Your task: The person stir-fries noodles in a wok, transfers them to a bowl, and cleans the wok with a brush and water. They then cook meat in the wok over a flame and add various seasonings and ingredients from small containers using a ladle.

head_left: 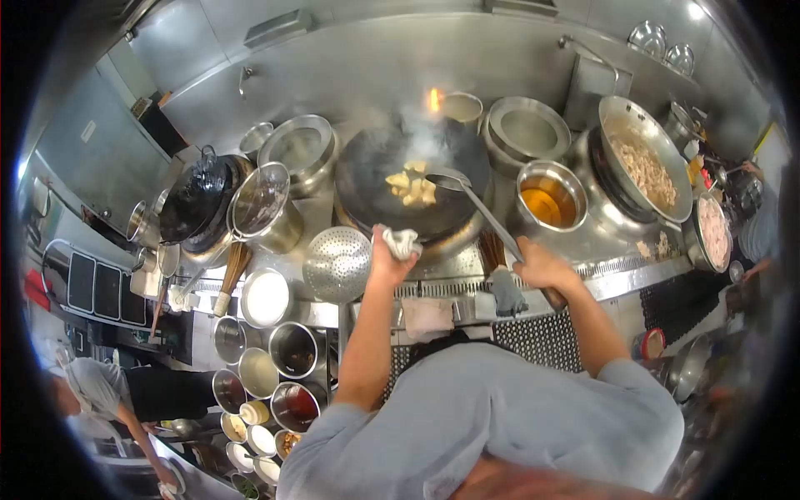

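A large black wok (367,179) stands in front of me, with pale yellow food pieces (414,185) in its middle and steam rising from it. My left hand (390,260) is closed on a folded white cloth (402,242) at the wok's near edge. With my right hand (536,263) I grip the long handle of a ladle (450,177). The ladle's bowl is over the wok, right beside the food. What the cloth covers is hidden. A perforated strainer (337,265) lies left of my left hand.
A pot of amber liquid (550,200) stands right of the wok. Farther right, a big pan (646,158) holds cooked meat. A flame (434,100) shows behind the wok. Containers of sauces (293,350) crowd the lower left. Another person (108,383) works at the far left.
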Demonstrator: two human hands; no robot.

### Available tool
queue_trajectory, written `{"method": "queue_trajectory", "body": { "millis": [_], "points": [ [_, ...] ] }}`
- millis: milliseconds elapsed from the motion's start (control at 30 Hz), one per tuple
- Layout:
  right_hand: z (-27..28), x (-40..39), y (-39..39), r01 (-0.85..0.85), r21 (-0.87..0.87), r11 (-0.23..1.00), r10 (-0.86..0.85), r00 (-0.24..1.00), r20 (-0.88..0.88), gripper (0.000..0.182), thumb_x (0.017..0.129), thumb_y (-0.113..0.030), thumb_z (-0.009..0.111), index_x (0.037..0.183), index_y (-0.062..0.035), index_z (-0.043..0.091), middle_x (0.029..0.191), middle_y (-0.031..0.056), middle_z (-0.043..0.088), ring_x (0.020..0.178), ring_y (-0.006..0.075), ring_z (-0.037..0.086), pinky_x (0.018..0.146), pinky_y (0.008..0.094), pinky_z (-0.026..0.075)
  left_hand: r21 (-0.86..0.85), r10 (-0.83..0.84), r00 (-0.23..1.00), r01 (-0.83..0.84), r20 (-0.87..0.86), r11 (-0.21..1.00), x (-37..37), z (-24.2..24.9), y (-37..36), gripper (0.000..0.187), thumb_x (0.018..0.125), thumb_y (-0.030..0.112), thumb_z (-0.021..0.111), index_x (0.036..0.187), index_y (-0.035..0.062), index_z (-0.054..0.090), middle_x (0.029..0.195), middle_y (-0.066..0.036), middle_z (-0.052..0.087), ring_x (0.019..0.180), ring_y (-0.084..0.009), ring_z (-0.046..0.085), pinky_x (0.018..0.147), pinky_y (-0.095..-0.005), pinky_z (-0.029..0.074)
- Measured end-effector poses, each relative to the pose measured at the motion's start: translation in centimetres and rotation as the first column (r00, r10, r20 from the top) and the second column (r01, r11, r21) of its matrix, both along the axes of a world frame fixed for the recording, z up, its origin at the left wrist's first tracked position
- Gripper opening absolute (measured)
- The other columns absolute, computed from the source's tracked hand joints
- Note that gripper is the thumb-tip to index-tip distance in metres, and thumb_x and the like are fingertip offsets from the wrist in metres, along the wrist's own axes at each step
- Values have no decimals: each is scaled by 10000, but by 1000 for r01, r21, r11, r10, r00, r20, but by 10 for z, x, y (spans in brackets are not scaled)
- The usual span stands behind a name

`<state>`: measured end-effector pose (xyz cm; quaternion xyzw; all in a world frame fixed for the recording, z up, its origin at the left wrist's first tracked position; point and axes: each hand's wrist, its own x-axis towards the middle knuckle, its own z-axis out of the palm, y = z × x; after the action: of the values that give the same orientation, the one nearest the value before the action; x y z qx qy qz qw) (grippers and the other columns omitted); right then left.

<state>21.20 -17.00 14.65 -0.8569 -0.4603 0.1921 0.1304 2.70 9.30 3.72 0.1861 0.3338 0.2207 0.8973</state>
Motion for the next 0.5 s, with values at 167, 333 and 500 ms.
{"method": "queue_trajectory", "body": {
  "millis": [167,333,500],
  "points": [
    [54,-19,7,-81,-108,991,52,968,-245,377,811,-209,570,1139,-27,530,771,166,625,574,219,624,522,359,486,121,-37,997,45,-70,992,18,8,-7,278,947,422,519,1024,155,517,902,-43,612,795,-190,608,574,-307,493],
    [23,-18,25,-205,-120,971,184,968,-171,374,808,-185,543,1102,43,504,806,230,647,692,343,652,652,441,495,101,3,981,17,-191,995,33,-35,7,98,861,152,530,943,100,537,818,-54,619,684,-187,612,432,-250,437],
    [21,-1,47,-257,-176,950,229,960,-163,367,814,-217,556,1091,23,532,974,262,639,937,398,623,802,480,475,102,92,982,-76,-165,992,-1,42,-51,147,902,181,501,968,59,550,858,-85,626,768,-184,629,434,-233,461]
  ]
}}
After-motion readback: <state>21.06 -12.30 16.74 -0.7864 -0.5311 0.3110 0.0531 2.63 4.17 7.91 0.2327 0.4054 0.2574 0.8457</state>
